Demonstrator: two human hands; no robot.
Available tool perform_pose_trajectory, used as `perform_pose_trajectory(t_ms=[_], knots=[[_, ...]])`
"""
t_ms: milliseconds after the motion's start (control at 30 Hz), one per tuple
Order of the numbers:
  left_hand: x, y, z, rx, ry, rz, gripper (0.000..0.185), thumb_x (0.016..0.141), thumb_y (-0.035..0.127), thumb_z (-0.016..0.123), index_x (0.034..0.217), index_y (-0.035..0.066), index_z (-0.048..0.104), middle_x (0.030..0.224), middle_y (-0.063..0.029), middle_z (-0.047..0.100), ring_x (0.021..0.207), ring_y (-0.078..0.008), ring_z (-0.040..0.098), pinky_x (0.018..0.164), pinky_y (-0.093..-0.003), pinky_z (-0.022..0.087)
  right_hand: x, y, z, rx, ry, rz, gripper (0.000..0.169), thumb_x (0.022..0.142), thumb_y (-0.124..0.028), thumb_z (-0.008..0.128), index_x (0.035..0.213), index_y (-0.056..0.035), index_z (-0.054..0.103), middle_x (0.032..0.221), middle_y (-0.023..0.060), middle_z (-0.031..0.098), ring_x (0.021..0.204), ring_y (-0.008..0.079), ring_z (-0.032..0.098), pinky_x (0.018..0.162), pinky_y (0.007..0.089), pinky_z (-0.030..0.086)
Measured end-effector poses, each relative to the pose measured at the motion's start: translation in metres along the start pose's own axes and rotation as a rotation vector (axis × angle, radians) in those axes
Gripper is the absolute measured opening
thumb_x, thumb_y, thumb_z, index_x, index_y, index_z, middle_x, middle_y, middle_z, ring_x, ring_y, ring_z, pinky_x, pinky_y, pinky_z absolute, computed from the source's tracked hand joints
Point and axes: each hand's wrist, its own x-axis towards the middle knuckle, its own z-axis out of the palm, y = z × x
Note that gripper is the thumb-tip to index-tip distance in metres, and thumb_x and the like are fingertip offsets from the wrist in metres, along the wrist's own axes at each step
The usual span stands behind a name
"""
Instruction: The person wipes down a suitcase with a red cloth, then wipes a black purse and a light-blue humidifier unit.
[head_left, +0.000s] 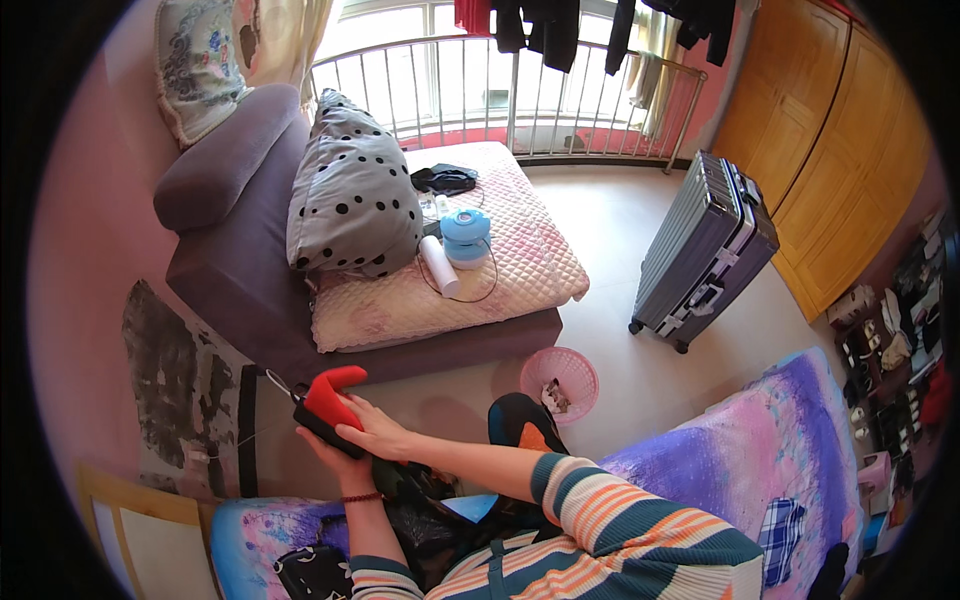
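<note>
My left hand (335, 456), with a beaded bracelet at its wrist, supports a black box-shaped object (318, 429) from below. What kind of object it is I cannot tell. A red cloth (328, 396) lies over its upper side, one end sticking out to the right. My right hand (381, 429) presses the cloth against the black object, thumb in front and fingers behind. At the far end of the object a light-coloured loop (279, 381) sticks out. Both hands are held in front of my lap, above the floor.
A sofa bed (225, 300) with a quilted pad (525, 277) stands ahead, bearing a dotted pillow (352, 195) and a blue-and-white appliance (466, 234). A pink wastebasket (585, 375) and an upright grey suitcase (697, 262) stand on the floor. Beside me lies a patterned black bag (315, 571).
</note>
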Motion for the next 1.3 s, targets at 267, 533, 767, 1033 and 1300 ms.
perform_pose_trajectory(t_ms=[267,533,767,1033,1300], knots=[[0.009,-0.018,-0.035,-0.180,-0.112,-0.098,0.077,0.093,0.070,0.035,0.147,0.015,0.035,0.148,-0.0088,0.040,0.135,-0.0299,0.039,0.112,-0.0486,0.031,-0.004,-0.026,-0.007,-0.470,-0.069,-0.171,0.058,0.089,-0.038,0.057,0.142,-0.0170,0.045,0.146,0.0245,0.035,0.135,0.0426,0.033,0.109,0.0484,0.033],[0.009,0.001,-0.007,-0.193,-0.011,-0.084,0.072,0.094,0.066,0.040,0.145,0.015,0.038,0.144,-0.0091,0.045,0.131,-0.0281,0.044,0.111,-0.0462,0.034,0.044,-0.010,0.009,-0.293,0.077,0.018,0.053,0.087,-0.036,0.062,0.132,-0.0085,0.053,0.120,0.0208,0.057,0.111,0.0412,0.053,0.095,0.0455,0.044],[0.005,0.002,-0.005,-0.245,0.105,-0.026,0.065,0.093,0.064,0.044,0.131,0.011,0.055,0.125,-0.0069,0.062,0.115,-0.0254,0.060,0.100,-0.0430,0.047,0.028,0.035,-0.018,0.363,0.119,0.484,0.025,0.102,-0.025,0.050,0.108,-0.0035,0.063,0.095,0.0023,0.064,0.084,0.0090,0.057,0.076,0.0264,0.049],[0.006,-0.014,-0.018,0.242,0.136,0.172,0.056,0.103,0.045,0.036,0.146,0.010,0.033,0.145,-0.0073,0.043,0.131,-0.0196,0.045,0.107,-0.0360,0.040,0.034,-0.048,0.013,-0.479,-0.025,-0.099,0.053,0.095,-0.028,0.056,0.144,-0.0124,0.043,0.142,0.0214,0.041,0.132,0.0344,0.041,0.109,0.0394,0.033],[0.005,0.005,-0.007,-0.101,0.181,-0.031,0.059,0.098,0.057,0.042,0.129,0.009,0.055,0.117,-0.0075,0.064,0.104,-0.0200,0.064,0.094,-0.0355,0.051,0.071,0.027,-0.004,0.309,-0.122,0.323,0.038,0.103,-0.033,0.042,0.130,-0.0088,0.054,0.122,0.0095,0.061,0.107,0.0240,0.060,0.089,0.0350,0.047]])
